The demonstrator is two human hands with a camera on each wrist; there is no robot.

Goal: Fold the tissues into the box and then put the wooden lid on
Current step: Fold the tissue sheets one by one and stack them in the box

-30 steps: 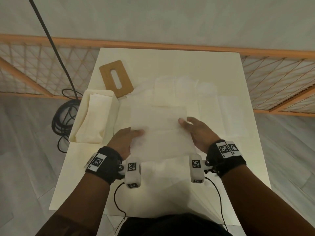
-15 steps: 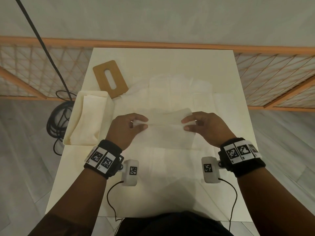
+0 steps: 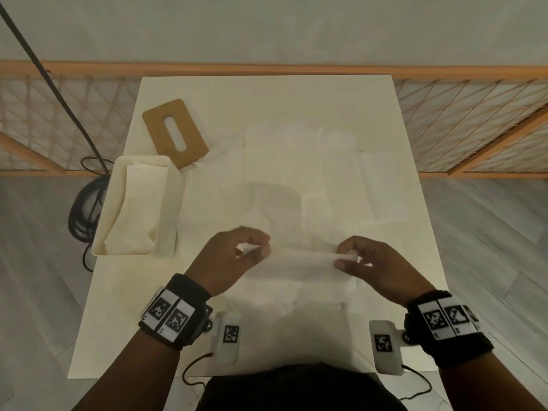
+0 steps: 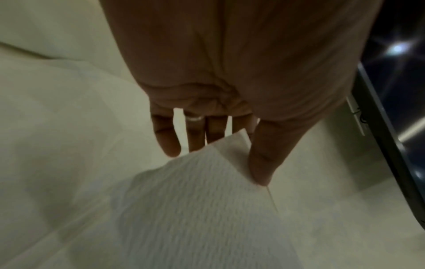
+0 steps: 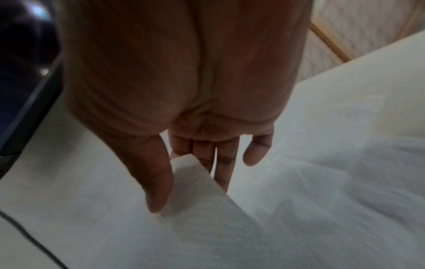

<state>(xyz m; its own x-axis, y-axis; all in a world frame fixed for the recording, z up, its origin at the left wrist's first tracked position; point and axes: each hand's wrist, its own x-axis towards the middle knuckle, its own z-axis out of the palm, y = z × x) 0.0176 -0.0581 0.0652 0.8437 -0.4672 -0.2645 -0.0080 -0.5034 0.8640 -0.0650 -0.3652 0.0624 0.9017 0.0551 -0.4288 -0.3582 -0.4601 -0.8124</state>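
Note:
A white tissue (image 3: 302,261) is stretched between my two hands above the table's near middle. My left hand (image 3: 255,250) pinches its left corner between thumb and fingers, and the same hand (image 4: 248,154) shows that grip from the wrist. My right hand (image 3: 345,258) pinches the right corner, with the thumb lying on the tissue (image 5: 207,209) in the right wrist view. The cream box (image 3: 170,185) stands at the table's left edge with folded tissues (image 3: 136,209) inside. The wooden lid (image 3: 175,132), with a slot in it, lies flat behind the box.
Several more white tissues (image 3: 296,161) lie spread over the cream table (image 3: 267,96). A wooden lattice rail (image 3: 474,120) runs behind the table. Black cables (image 3: 86,203) coil on the floor to the left.
Both hands have lifted the tissue's far edge and drawn it back toward me, folding it over. The hands now sit nearer my body with the tissue pinched between them.

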